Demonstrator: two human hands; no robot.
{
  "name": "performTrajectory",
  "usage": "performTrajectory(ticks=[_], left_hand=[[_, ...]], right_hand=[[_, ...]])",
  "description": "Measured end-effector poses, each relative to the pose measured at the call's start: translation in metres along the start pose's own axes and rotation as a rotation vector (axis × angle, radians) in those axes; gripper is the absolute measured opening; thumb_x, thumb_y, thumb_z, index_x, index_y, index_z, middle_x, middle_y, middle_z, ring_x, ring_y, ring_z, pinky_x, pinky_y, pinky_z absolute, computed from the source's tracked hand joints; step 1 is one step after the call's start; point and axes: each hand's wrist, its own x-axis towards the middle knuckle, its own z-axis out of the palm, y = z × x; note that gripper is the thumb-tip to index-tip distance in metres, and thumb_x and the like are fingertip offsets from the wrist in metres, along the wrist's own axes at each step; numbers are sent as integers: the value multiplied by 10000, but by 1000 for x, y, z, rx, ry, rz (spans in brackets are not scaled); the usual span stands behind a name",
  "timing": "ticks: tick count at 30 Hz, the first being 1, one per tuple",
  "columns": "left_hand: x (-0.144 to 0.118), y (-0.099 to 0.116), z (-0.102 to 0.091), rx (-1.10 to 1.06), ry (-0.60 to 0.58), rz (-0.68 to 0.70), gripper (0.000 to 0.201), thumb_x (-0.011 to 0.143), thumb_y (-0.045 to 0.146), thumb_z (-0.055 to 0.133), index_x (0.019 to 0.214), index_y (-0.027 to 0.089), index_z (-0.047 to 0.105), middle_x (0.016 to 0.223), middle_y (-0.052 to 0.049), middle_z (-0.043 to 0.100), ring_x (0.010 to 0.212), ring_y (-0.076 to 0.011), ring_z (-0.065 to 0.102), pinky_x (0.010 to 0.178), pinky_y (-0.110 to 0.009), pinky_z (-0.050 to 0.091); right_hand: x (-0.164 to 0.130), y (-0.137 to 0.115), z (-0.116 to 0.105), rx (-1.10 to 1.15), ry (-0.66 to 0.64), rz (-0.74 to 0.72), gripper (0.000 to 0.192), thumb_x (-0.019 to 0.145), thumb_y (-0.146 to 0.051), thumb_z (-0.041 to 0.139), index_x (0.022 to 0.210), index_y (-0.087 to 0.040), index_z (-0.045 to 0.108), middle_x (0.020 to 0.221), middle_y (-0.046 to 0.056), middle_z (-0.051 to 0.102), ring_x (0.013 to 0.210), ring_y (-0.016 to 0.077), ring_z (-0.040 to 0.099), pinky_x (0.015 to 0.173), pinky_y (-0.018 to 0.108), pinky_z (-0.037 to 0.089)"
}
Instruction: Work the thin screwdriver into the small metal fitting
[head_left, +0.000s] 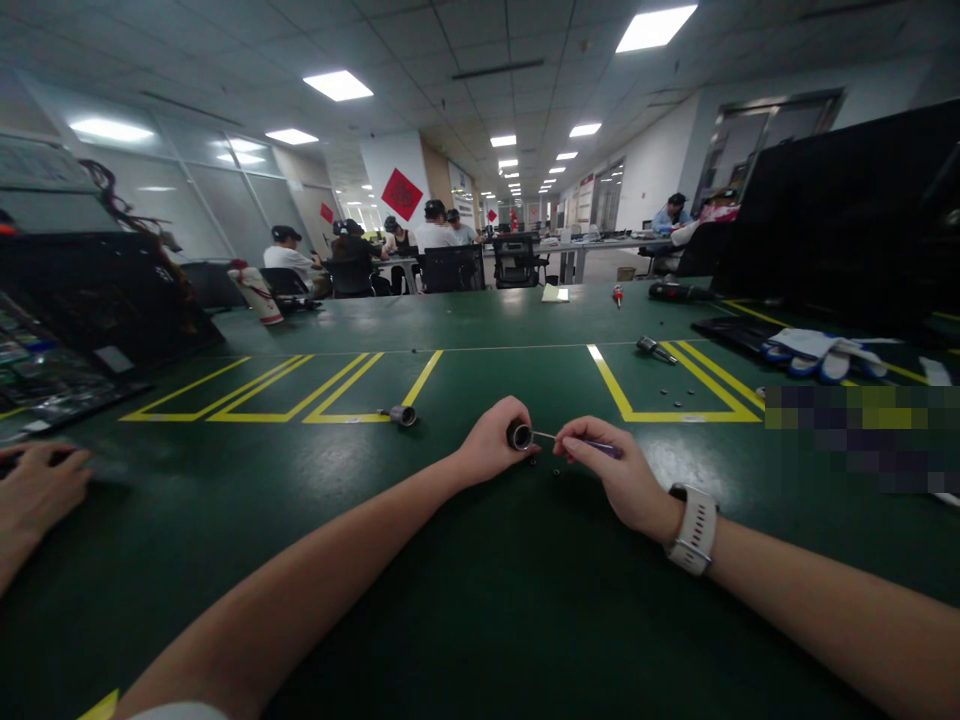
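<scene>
My left hand (491, 440) grips a small dark metal cylinder (519, 436) just above the green table (465, 600), its open end turned to the right. My right hand (615, 472), with a white watch on the wrist, pinches a thin purple-handled screwdriver (592, 445). The screwdriver's slim shaft reaches left to the cylinder's mouth. A few tiny dark screws (555, 472) lie on the mat under the hands.
A second small cylinder part (403, 415) lies left of my hands by yellow floor-tape lines. Another metal part (654, 348), white-blue gloves (814, 352) and dark monitors stand right. Another person's hand (37, 490) rests at far left. People sit at desks behind.
</scene>
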Motion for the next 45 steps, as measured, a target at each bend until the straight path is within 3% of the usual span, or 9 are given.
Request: performTrajectory(ticks=[6,15,22,26,35,45], left_hand=[[-1,7,-1,-5,-82,-140,223,707,295,654,793,166,494,751,15,539,645,-119,491,555,-234,372],[0,3,1,105,-69,-38,187,740,275,605,662,163,477,648,32,472,614,-109,449,556,-230,340],[-2,3,1,62,34,6,142,743,224,579,668,164,473,647,34,459,610,-106,438,574,-231,343],[-3,4,1,12,33,-3,156,727,223,593,660,165,465,637,38,454,603,-105,436,567,-228,345],[-2,6,-1,196,-42,-13,103,756,159,534,664,167,488,675,16,477,646,-122,461,591,-244,349],[-2,3,0,125,-38,-23,113,749,205,562,671,168,489,671,22,477,636,-117,452,592,-239,350]], right_hand=[[0,-4,2,-5,-41,29,127,821,-283,538,812,-187,620,793,25,610,759,177,556,707,341,432],[-1,-2,1,3,-68,24,129,823,-281,541,795,-192,631,795,24,612,769,178,553,711,341,423],[4,-1,4,328,-63,152,88,777,-242,583,745,-185,643,780,25,628,717,155,534,677,318,403],[6,-1,4,495,-79,247,88,766,-256,599,754,-184,647,797,34,636,731,156,540,680,318,401],[5,-7,5,332,-12,229,120,750,-287,611,722,-174,636,754,31,630,718,163,542,676,321,396],[6,-1,3,448,-53,251,90,756,-252,600,728,-176,639,756,26,635,716,151,543,666,302,395]])
